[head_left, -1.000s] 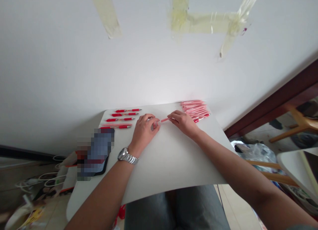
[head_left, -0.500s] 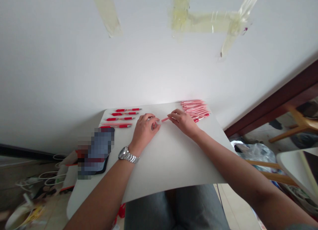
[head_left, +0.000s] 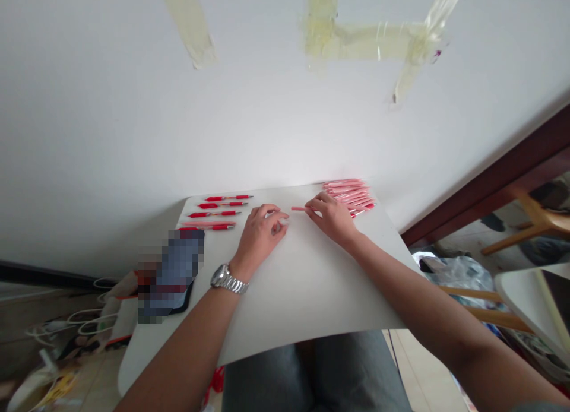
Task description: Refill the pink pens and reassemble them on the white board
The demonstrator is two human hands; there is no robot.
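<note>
Between the fingertips of my right hand (head_left: 332, 218) is a thin pink pen refill (head_left: 298, 208), its free end pointing left toward my other hand. My left hand (head_left: 262, 234), with a silver watch on the wrist, has thumb and forefinger pinched together. A small whitish, see-through bit shows at those fingertips, too small to name. The refill and the left fingertips are a short gap apart. Just beyond my right hand lies a pile of pink refills (head_left: 350, 190), with a red pen (head_left: 365, 209) at its near side, partly hidden.
Several red pens (head_left: 218, 214) lie in a row at the table's back left, with a pink refill (head_left: 209, 224) among them. A phone-like object (head_left: 176, 275), blurred out, rests on the left edge. The white table (head_left: 307, 293) meets a taped wall (head_left: 267, 121).
My right hand has drawn slightly right, away from my left hand. The refill has swung from slanted to nearly level. The left hand has barely moved; the reddish bit inside its curl shows less.
</note>
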